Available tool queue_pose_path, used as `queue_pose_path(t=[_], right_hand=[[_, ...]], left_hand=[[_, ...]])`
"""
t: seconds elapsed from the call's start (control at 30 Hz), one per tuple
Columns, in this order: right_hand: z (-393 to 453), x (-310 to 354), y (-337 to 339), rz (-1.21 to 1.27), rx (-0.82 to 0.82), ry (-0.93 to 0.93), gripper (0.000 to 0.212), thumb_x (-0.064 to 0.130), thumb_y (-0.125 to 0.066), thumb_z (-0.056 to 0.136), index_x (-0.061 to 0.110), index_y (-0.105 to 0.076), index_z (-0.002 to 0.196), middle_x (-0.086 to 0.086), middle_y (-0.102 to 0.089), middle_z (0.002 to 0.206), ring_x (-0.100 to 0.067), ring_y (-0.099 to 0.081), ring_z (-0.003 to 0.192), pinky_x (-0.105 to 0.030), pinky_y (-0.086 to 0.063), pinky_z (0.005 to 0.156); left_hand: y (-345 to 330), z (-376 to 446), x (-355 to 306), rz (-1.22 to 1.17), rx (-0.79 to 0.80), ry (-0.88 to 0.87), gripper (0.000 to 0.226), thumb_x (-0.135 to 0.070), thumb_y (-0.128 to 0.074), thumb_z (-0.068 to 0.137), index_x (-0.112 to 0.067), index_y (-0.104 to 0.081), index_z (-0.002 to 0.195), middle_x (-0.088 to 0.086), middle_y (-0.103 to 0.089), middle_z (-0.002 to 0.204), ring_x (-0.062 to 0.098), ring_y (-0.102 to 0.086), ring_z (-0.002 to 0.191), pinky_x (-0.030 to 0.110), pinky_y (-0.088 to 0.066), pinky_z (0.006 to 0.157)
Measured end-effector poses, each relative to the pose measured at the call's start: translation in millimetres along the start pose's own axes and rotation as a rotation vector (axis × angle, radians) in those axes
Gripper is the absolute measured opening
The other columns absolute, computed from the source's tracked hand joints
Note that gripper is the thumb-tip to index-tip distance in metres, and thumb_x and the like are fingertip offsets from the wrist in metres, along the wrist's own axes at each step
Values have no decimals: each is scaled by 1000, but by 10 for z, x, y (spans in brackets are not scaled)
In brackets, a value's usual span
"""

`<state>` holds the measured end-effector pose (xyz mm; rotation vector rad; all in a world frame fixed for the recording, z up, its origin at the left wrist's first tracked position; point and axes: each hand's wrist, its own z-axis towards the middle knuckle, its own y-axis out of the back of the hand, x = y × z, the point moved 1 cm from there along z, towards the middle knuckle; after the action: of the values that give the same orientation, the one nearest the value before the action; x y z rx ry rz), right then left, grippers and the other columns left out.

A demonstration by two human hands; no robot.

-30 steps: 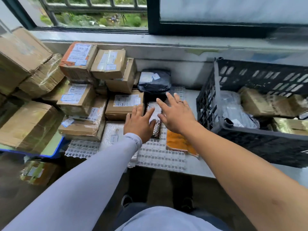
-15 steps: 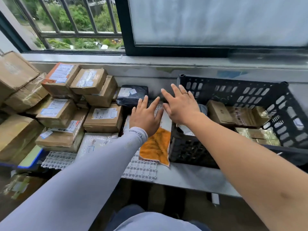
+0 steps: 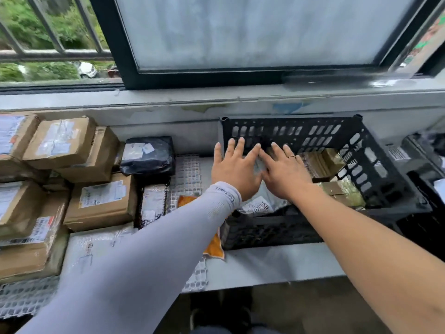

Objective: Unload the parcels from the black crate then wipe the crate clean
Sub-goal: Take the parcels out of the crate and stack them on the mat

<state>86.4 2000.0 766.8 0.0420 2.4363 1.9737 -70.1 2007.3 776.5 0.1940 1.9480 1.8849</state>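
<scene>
The black slotted crate [image 3: 375, 174] stands on the shelf under the window, right of centre. Inside it lie a grey plastic-bag parcel [image 3: 258, 204] at the left and brown taped box parcels [image 3: 337, 189] at the right. My left hand [image 3: 234, 168] and my right hand [image 3: 284, 171] reach side by side over the crate's left half, fingers spread and straight, above the grey bag. Neither hand holds anything. An orange cloth [image 3: 213, 247] lies on the shelf just left of the crate, partly under my left arm.
Stacked cardboard parcels [image 3: 101, 201] and a black bag parcel [image 3: 148, 155] fill the shelf's left side, on white mesh sheets [image 3: 187, 174]. A white bubble-wrap parcel [image 3: 96, 247] lies at the front left. Dark objects [image 3: 419, 162] stand right of the crate. The shelf's front edge [image 3: 265, 268] runs below the crate.
Both hands have moved right, from the parcels beside the orange cloth to over the crate's left half. The view has swung right along with them.
</scene>
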Motion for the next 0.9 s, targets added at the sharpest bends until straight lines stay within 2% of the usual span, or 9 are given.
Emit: queue_pose_path(t=[0.23,0.4,0.5,0.63,0.73,0.83,0.9], right_hand=[[54,-512,-246,-14,75,-95,71,58,-37,104,40,-1,163,-3,7,173,-35,3,158,-57,-16,125],[318,-781,-298,15,154,-41,77,59,-41,103,41,3,163,-2,17,171,-39,8,157,-60,-18,123],[500,-972,-309,41,300,28,91,56,-54,98,43,10,162,2,25,169,-36,11,157,-60,-18,124],[684,-1248,-354,15,442,114,112,42,-68,88,43,19,159,3,30,167,-33,12,158,-56,-20,125],[779,-1416,-422,-9,435,99,116,34,-68,86,41,22,158,-5,25,169,-35,10,158,-58,-15,126],[854,-1498,-525,-11,464,113,115,41,-68,88,40,24,157,-16,6,171,-38,5,158,-63,-1,125],[885,-1498,-614,2,456,150,113,45,-66,90,37,25,157,-19,-3,171,-38,2,158,-63,2,124]], left_hand=[[-372,188,-272,7,192,4,79,-62,-41,100,-37,-3,165,9,0,174,31,4,160,55,6,127],[-612,452,-354,24,307,101,91,-71,-43,95,-38,5,164,7,4,174,30,6,160,57,5,127],[-715,605,-481,18,360,151,100,-77,-47,90,-38,8,164,7,4,174,31,6,160,57,4,127],[-832,808,-693,-6,426,189,116,-80,-58,82,-36,11,164,9,2,174,31,5,160,58,6,126],[-962,934,-858,1,449,223,121,-76,-65,80,-32,10,164,9,-1,174,31,3,160,58,5,126],[-1092,1063,-988,19,447,245,122,-75,-65,80,-29,11,164,9,-8,173,32,-1,160,60,5,124],[-1175,1110,-1029,22,434,254,118,-73,-62,83,-28,12,164,9,-11,172,31,-3,159,61,3,124]])
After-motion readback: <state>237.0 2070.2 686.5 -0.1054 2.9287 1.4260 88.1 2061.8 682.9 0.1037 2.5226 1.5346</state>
